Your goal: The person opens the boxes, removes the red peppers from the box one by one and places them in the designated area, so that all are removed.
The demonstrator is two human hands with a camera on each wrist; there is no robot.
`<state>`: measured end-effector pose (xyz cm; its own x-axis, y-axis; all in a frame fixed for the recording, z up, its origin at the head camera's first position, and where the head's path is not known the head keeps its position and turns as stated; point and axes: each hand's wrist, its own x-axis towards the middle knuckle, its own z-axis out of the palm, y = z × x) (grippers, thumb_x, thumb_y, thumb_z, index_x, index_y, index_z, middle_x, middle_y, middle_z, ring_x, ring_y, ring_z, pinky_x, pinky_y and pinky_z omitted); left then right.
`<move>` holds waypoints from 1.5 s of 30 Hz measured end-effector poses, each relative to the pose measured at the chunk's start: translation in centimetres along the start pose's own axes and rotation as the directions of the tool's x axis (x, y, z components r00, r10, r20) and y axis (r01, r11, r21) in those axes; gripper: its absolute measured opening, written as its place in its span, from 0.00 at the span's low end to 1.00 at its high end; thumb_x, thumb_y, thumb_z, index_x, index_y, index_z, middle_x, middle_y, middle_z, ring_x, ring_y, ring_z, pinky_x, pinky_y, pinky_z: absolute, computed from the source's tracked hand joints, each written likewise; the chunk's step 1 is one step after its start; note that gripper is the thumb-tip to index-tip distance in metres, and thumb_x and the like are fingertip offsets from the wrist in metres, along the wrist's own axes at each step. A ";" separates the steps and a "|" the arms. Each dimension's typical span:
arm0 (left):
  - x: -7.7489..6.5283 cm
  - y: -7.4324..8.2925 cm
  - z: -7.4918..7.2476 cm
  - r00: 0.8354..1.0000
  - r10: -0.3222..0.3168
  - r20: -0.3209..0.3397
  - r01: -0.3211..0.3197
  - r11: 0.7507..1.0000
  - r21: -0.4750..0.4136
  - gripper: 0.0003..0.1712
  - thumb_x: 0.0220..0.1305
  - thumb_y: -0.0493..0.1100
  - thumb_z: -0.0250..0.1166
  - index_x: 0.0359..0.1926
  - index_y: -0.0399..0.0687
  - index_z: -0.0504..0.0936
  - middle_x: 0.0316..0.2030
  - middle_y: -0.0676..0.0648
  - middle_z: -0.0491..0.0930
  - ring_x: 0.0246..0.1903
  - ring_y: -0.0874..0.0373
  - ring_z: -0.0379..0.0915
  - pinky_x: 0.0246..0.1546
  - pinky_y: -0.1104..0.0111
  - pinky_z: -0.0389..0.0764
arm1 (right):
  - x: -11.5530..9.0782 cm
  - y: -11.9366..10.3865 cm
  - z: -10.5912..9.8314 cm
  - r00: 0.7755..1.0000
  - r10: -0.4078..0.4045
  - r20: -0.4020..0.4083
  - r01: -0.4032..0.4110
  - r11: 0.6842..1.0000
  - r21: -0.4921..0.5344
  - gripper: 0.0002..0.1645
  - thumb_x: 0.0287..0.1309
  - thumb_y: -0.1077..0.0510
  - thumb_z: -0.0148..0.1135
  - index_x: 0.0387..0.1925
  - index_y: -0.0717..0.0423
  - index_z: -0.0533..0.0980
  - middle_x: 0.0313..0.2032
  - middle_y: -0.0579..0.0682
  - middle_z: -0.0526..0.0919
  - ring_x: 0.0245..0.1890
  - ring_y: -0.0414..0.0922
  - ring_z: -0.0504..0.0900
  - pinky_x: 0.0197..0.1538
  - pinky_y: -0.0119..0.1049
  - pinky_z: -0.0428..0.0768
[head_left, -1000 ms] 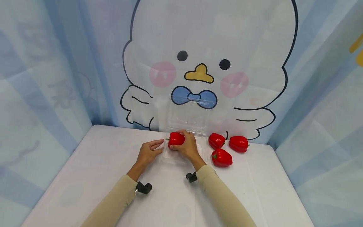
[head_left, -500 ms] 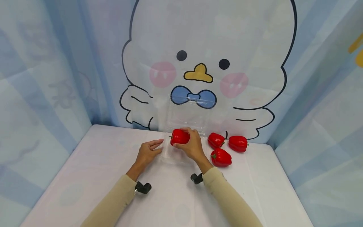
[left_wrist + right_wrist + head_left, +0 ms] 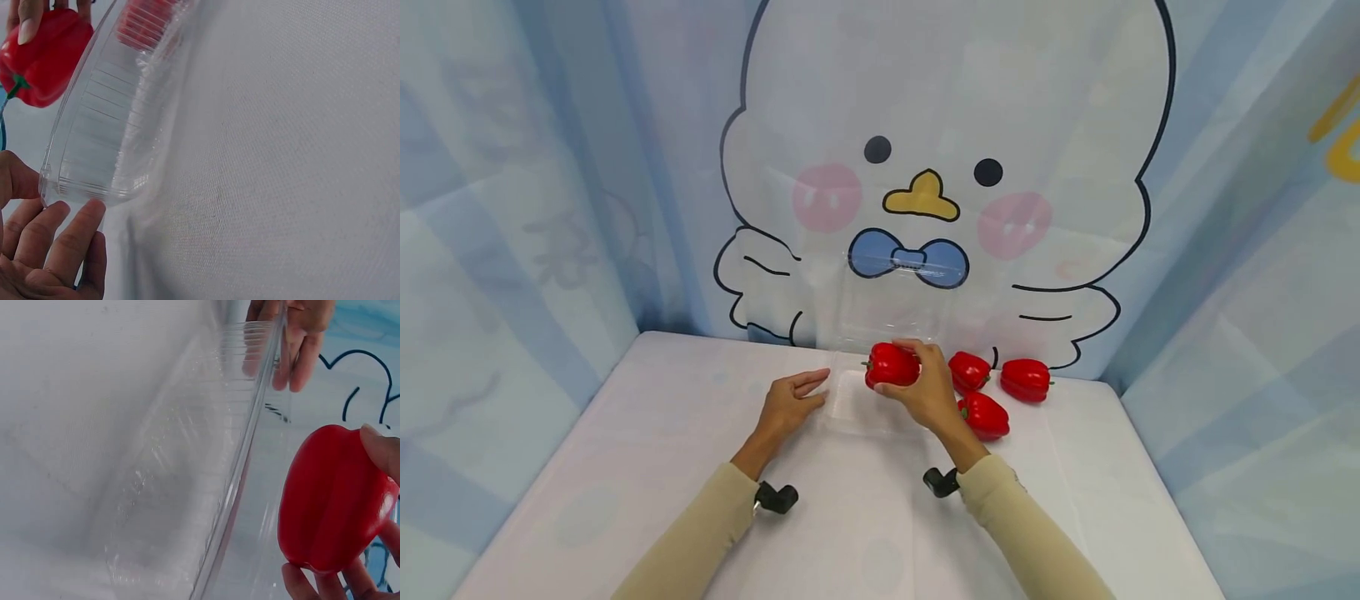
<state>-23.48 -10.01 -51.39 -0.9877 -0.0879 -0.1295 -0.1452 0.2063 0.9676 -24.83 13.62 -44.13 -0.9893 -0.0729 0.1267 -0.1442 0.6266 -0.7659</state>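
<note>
My right hand [image 3: 931, 392] grips a red bell pepper [image 3: 891, 365] between thumb and fingertips, its green stem pointing left. The pepper is held over a clear plastic box [image 3: 853, 412], and in the right wrist view it shows beyond the box's rim [image 3: 240, 462]. At the box's left side is my left hand [image 3: 784, 408], fingers extended; in the left wrist view its fingertips [image 3: 94, 206] touch the corner of the wall and the thumb is at the rim. The box's clear lid [image 3: 891, 312] stands raised at the back.
Three more red bell peppers lie right of the box: one at the back [image 3: 968, 372], one farther right [image 3: 1026, 381], one nearer [image 3: 987, 417]. The white table [image 3: 850, 517] meets a printed curtain [image 3: 1045, 100] at its back and sides.
My right hand has lifted the bell pepper off the left part of the box and carried it rightward. My left hand stays at the box's left side.
</note>
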 end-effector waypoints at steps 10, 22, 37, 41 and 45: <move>-0.1 -0.2 0.0 1.000 0.018 0.011 -0.018 1.000 -0.024 0.27 0.69 0.35 0.69 0.68 0.49 0.82 0.65 0.43 0.83 0.71 0.48 0.77 0.72 0.53 0.76 | -1.1 1.2 -3.0 1.000 0.022 -0.015 -0.022 1.000 0.019 0.50 0.48 0.56 0.86 0.72 0.39 0.72 0.70 0.54 0.72 0.74 0.58 0.69 0.61 0.60 0.86; 0.2 -0.2 0.1 1.000 0.020 0.003 -0.020 1.000 -0.014 0.27 0.68 0.36 0.69 0.68 0.50 0.83 0.65 0.45 0.83 0.71 0.50 0.76 0.73 0.54 0.75 | -1.8 4.3 -6.8 0.993 0.071 -0.093 -0.074 0.997 -0.028 0.51 0.51 0.52 0.85 0.74 0.43 0.69 0.71 0.57 0.71 0.74 0.59 0.68 0.63 0.63 0.85; -0.2 0.0 -0.1 1.000 0.031 0.002 -0.031 1.000 0.000 0.27 0.70 0.36 0.69 0.69 0.49 0.82 0.66 0.44 0.82 0.72 0.47 0.75 0.73 0.54 0.74 | -3.2 7.6 -12.1 0.973 0.143 -0.180 -0.146 0.989 0.000 0.50 0.56 0.54 0.82 0.77 0.46 0.67 0.73 0.60 0.69 0.75 0.61 0.66 0.66 0.64 0.82; -0.3 0.1 -0.1 0.999 0.036 0.003 -0.036 0.999 -0.002 0.27 0.70 0.36 0.69 0.69 0.48 0.81 0.66 0.44 0.82 0.72 0.47 0.75 0.72 0.54 0.75 | -3.7 8.2 -12.9 0.970 0.142 -0.196 -0.147 0.989 -0.011 0.51 0.56 0.54 0.82 0.78 0.45 0.67 0.73 0.61 0.68 0.75 0.62 0.67 0.65 0.64 0.82; -0.4 0.3 -0.1 0.999 0.036 0.006 -0.036 0.999 -0.005 0.27 0.70 0.36 0.69 0.69 0.47 0.81 0.66 0.43 0.82 0.72 0.47 0.75 0.73 0.55 0.74 | -4.2 9.0 -13.5 0.966 0.147 -0.213 -0.157 0.987 -0.032 0.51 0.56 0.54 0.82 0.78 0.44 0.67 0.73 0.61 0.69 0.74 0.61 0.67 0.64 0.64 0.83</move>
<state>-23.15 -10.04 -51.02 -0.9927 -0.0742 -0.0955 -0.1089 0.2047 0.9728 -21.64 30.06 -43.06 -0.9717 0.1868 0.1444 0.0135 0.6547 -0.7558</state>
